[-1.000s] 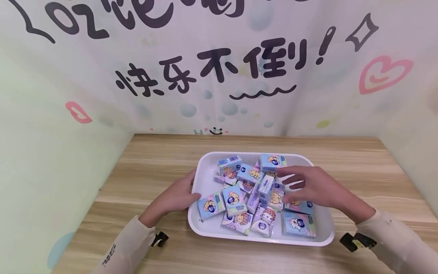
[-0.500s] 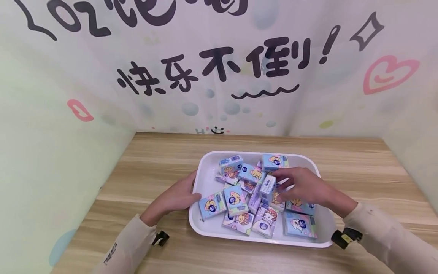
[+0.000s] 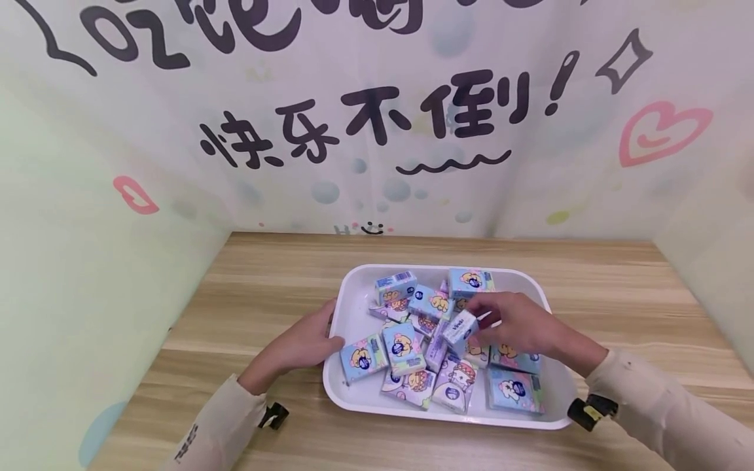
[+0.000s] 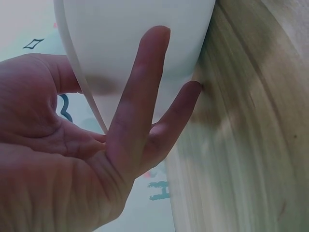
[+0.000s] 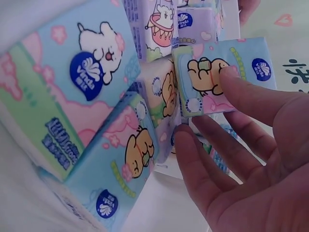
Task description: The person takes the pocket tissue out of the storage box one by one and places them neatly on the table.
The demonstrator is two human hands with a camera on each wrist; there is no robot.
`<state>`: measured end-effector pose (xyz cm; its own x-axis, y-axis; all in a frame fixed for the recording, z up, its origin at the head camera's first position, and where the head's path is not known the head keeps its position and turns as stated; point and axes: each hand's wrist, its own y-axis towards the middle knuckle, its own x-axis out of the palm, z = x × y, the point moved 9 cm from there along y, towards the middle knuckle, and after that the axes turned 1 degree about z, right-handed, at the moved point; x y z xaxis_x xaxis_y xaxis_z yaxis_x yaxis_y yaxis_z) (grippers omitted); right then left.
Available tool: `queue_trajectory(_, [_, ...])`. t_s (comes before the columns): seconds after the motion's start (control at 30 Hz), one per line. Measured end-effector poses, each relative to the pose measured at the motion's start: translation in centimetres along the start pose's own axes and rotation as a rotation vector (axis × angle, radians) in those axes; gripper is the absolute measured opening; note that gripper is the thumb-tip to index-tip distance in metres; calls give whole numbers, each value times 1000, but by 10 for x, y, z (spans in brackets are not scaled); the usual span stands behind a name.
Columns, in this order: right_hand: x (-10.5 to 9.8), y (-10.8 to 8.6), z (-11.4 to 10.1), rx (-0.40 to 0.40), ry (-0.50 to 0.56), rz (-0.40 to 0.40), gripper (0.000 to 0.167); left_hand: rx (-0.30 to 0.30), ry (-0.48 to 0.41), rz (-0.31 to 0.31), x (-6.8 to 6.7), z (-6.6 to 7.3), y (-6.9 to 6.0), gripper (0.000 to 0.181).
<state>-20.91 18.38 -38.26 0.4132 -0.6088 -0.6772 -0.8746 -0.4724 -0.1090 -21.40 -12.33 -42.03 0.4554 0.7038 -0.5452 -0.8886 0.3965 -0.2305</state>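
A white plastic tray holds several small tissue packs, mostly blue or purple with cartoon animals. At the tray's left end, my left hand grips the edge. The left wrist view shows that hand's thumb over the rim and its fingers spread along the outer wall. Over the middle of the pile, my right hand pinches a blue tissue pack that is tilted. Up close in the right wrist view, the thumb lies on the printed face of this tissue pack; the fingers behind are partly hidden.
The tray stands on a wood-grain table. A printed cloth wall rises behind it, with more walls at both sides. Other packs, such as a blue tissue pack at front right, lie flat or lean together.
My right hand has moved left onto the upright blue tissue pack and now pinches it, and the pack has tipped over to a slant. The left hand stays at the tray's edge.
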Motion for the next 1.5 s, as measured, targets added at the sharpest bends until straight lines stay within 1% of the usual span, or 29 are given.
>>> queue_trajectory(0.07, [-2,-1,1,4,5,1,38,3,5,-3,0,0,0,83])
queue_trajectory(0.2, [-8,-4,5,39,38,12,35,16,15,-11,0,1,0,82])
queue_trajectory(0.3, [-18,-8,10,78,73,37,33,29,18,-17,0,1,0,82])
queue_trajectory(0.4, [-30,-14,15,95,98,72,33,33,14,-20,0,2,0,83])
queue_trajectory(0.53, [-48,-22,26,128,101,128,40,28,7,-18,0,2,0,84])
queue_trajectory(0.63, [-60,-28,35,161,118,166,46,38,-3,-29,1,4,0,86])
queue_trajectory(0.8, [-76,-33,52,208,169,210,54,61,-44,-57,3,6,0,91])
queue_trajectory(0.93, [-88,-36,69,245,224,244,57,57,-68,-62,4,5,1,94])
queue_trajectory(1.13, [-104,-39,95,289,289,281,61,33,-63,-48,6,1,3,93])
queue_trajectory(1.37, [-116,-40,123,350,336,321,67,22,-47,-38,5,1,3,91])
queue_trajectory(1.5, [-118,-37,140,377,396,327,67,31,-51,-43,5,3,1,92])
